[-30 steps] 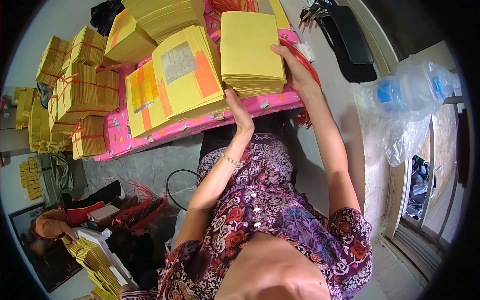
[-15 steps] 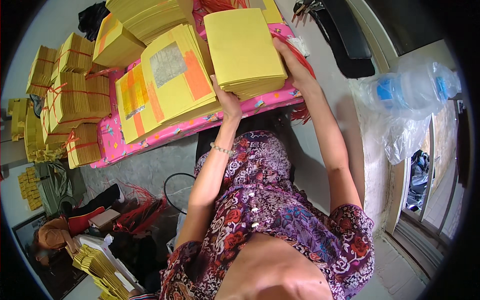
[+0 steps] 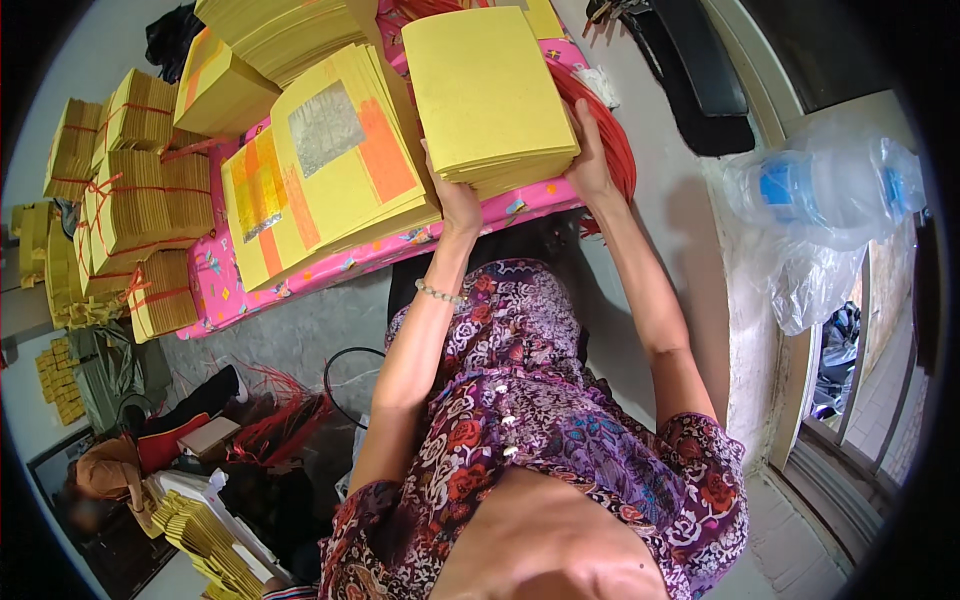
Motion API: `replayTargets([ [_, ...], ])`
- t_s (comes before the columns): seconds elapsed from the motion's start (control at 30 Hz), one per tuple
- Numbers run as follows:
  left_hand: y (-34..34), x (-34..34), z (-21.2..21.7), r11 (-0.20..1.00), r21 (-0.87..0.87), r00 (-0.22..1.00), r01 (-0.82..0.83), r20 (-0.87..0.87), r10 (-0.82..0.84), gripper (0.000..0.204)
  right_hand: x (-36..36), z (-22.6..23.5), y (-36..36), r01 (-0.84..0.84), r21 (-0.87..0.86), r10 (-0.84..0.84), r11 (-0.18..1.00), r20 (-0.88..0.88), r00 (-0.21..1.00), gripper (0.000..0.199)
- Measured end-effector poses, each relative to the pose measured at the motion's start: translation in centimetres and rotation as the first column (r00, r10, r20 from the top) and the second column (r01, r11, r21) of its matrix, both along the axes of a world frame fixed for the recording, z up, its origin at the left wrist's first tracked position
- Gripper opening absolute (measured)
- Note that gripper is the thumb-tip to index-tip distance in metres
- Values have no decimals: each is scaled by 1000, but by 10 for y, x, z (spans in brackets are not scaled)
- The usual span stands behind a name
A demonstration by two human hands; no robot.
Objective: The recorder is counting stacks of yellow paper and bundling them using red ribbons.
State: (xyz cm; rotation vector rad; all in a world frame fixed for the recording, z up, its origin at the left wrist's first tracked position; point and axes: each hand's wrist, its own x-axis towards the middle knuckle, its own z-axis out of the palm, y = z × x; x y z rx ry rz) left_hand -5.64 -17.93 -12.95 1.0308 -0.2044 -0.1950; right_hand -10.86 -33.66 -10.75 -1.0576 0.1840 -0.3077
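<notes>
A thick stack of plain yellow paper sheets (image 3: 488, 90) is gripped between my two hands above the near edge of the pink-covered table (image 3: 340, 270). My left hand (image 3: 458, 203) closes on its lower left corner, fingers partly hidden under the sheets. At the right side, my right hand (image 3: 592, 160) presses against the stack's edge. Just left lies a fanned pile of yellow sheets (image 3: 345, 190) with orange bands and silver and gold foil patches. Red plastic strands (image 3: 615, 150) lie beside my right hand.
Yellow bundles tied with red string (image 3: 150, 205) stand at the table's left end, with taller yellow stacks (image 3: 285, 45) behind. Wrapped plastic bottles (image 3: 830, 190) are at the right, by a doorway. Red strands (image 3: 275, 430) litter the floor at the lower left, near a black hoop (image 3: 330, 375).
My right hand has come down along the stack's right edge, toward its near corner. The stack has shifted slightly to the left and stays between both hands.
</notes>
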Motion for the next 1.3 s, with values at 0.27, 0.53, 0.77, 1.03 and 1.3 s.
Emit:
replayTargets([
  [0.27, 9, 3, 26, 997, -37, 998, 63, -13, -63, 55, 2, -6, -8, -26, -150, 22, 988, -29, 999, 63],
  [0.53, 3, 3, 62, 989, -147, 997, 10, -71, -20, 62, 27, 24, -15, -35, -95, 40, 995, 55, 998, 63],
  [0.77, -5, 6, 65, 995, -93, 999, -47, 1, 47, 58, 26, 23, -6, -43, 54, 44, 998, -29, 999, 62],
  [1.03, -2, 10, 58, 999, -50, 997, 9, -80, -13, 58, 24, 24, 0, 29, 59, -28, 998, -17, 999, 53],
  [1.3, 9, 18, 87, 964, -112, 962, 242, -101, -254, 68, 28, 38, -15, -75, 13, 75, 997, -5, 997, 63],
])
